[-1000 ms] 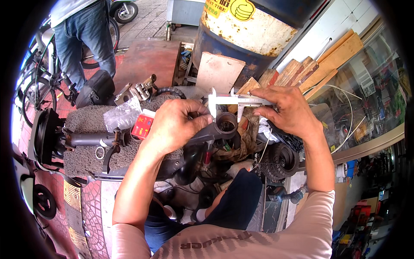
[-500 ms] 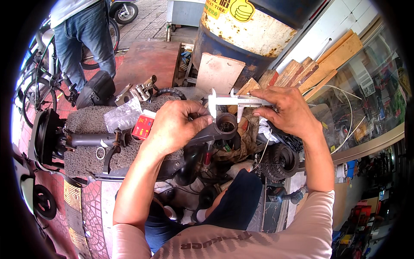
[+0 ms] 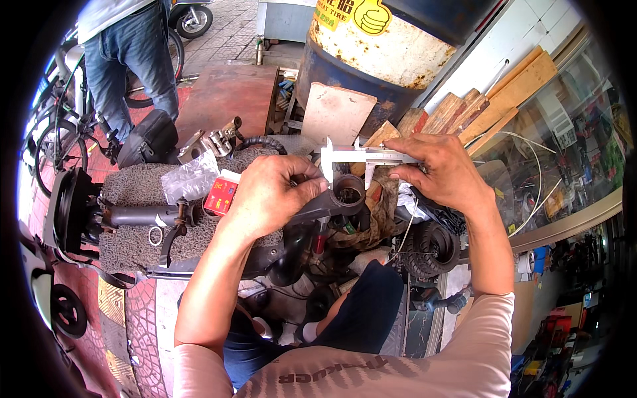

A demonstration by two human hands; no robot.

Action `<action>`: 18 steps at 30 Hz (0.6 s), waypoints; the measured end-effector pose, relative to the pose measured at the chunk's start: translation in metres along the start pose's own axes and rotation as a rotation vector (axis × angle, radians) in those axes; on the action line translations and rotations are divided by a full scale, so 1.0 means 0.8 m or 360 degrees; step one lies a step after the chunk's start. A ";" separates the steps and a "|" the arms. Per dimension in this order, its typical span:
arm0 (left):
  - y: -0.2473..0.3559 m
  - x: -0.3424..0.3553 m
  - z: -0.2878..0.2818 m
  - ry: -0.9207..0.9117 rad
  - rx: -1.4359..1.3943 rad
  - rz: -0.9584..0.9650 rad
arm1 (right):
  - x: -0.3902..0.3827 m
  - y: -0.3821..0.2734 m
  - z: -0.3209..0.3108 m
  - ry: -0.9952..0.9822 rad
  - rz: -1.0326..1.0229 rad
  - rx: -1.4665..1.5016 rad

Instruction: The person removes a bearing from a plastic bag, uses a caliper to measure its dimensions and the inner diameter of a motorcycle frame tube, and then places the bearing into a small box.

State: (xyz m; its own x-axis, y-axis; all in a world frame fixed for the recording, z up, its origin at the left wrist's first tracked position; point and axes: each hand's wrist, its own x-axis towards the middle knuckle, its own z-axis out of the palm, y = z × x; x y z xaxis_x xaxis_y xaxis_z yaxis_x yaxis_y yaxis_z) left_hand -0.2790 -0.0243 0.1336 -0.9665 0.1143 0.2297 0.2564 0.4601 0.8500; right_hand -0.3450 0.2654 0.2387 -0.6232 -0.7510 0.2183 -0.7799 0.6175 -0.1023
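The right hand has its grip closed on the sliding end of the caliper, which reaches leftward from it, its long axis running straight across between the two hands. The left hand sits by the far end, thumb and finger nearly together; I can't tell from here whether they pinch it. The dark tube's mouth lies between the hands, the caliper's jaws standing at either side, contact unclear.

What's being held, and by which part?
A long, silver metal caliper: the right hand grips its right end; the left hand is at its left jaw, hold unclear.
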 end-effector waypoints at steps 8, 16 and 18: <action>0.000 -0.001 0.000 0.0007 0.0004 0.0003 | 0.000 -0.001 0.005 0.0110 -0.0082 0.0039; 0.002 -0.003 0.004 0.0035 0.0017 -0.0004 | -0.002 0.002 0.001 0.0077 -0.0083 -0.0026; 0.002 -0.006 0.001 0.0064 -0.0010 -0.0005 | 0.002 -0.001 -0.002 0.0174 -0.0129 0.0006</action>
State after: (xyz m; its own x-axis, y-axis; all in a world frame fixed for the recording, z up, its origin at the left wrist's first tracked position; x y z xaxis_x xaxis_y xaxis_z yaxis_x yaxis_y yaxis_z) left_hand -0.2737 -0.0233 0.1335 -0.9662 0.0770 0.2458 0.2535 0.4548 0.8538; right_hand -0.3451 0.2638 0.2405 -0.5481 -0.7684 0.3303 -0.8279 0.5546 -0.0835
